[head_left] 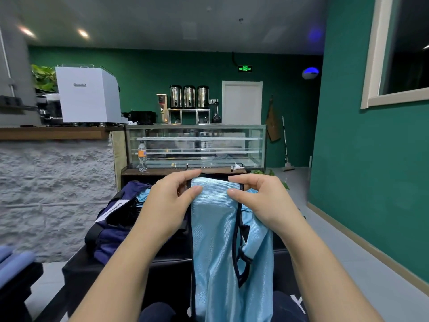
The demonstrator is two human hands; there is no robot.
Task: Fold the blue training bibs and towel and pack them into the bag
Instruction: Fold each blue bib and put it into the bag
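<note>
A light blue training bib (pixel 214 240) with dark trim hangs in front of me, held up by its top edge. My left hand (pixel 173 198) pinches the left corner of that edge between thumb and fingers. My right hand (pixel 257 196) pinches the right corner the same way. The bib's lower part drapes down toward my lap. A navy bag (pixel 113 231) lies open on the black bench to the left, behind my left arm, with more light blue fabric (pixel 142 196) showing inside it.
The black bench (pixel 167 259) runs under the bag and bib. A glass display case (pixel 197 145) stands behind it, with a plastic bottle (pixel 142 156) on the wooden ledge. Blue fabric (pixel 14 263) lies at the far left. A green wall is on the right.
</note>
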